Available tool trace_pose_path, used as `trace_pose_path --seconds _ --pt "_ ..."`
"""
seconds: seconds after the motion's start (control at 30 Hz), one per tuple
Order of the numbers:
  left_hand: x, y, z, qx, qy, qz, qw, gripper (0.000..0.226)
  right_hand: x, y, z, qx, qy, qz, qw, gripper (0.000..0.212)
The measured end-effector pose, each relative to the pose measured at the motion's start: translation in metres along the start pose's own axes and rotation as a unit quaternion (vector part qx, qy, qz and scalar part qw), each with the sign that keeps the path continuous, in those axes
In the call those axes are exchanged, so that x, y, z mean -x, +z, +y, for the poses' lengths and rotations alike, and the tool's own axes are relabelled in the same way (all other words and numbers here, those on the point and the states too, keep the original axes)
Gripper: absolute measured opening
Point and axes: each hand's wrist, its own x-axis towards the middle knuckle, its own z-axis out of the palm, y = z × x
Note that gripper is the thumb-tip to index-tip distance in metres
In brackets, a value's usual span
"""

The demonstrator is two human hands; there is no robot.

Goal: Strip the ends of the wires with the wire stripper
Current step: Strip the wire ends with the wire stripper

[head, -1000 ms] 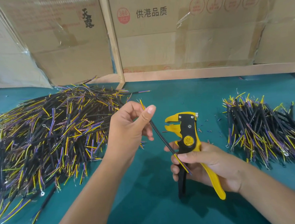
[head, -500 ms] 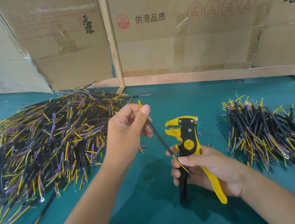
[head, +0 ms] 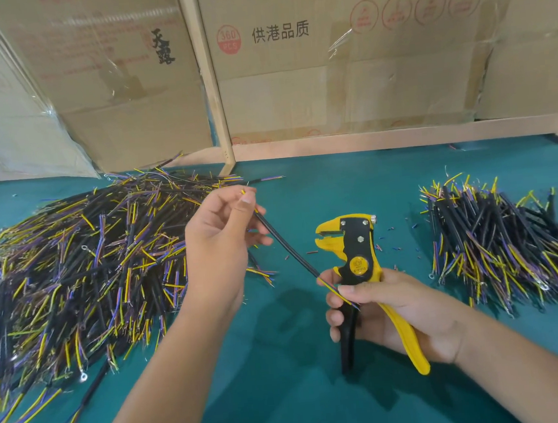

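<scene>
Above the teal desk (head: 285,184), left hand (head: 220,246) pinches the black wire (head: 285,244) at frame centre, right hand (head: 388,306) grips the wire stripper (head: 358,258) and pins the wire's lower end; misfeeding could nick conductors.

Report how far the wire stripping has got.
Done, apparently: the smaller, tidier pile of black cables at right, with insulation scraps on the teal mat. In hand: the left hand pinches one black cable, its lower end under the right hand's thumb, which also grips the yellow-and-black wire stripper; the cable is not yet in its head. Left: the much larger heap at left.
</scene>
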Motion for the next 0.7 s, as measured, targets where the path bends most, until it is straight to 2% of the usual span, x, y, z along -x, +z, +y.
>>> trace_pose_path --seconds 0.13,0.5,0.7 --pt "-0.004 -0.003 -0.001 0.008 -0.036 0.03 0.999 0.008 -0.001 0.002 0.0 0.003 -0.022 0.017 1.0 0.022" --pt "-0.01 -0.012 -0.001 0.12 -0.197 0.028 0.973 0.018 -0.004 -0.001 0.0 0.021 -0.071 0.043 0.996 0.025" --pt "-0.012 -0.012 -0.003 0.155 -0.222 0.053 0.961 0.015 -0.002 -0.002 -0.002 0.012 -0.078 0.042 0.996 0.027"
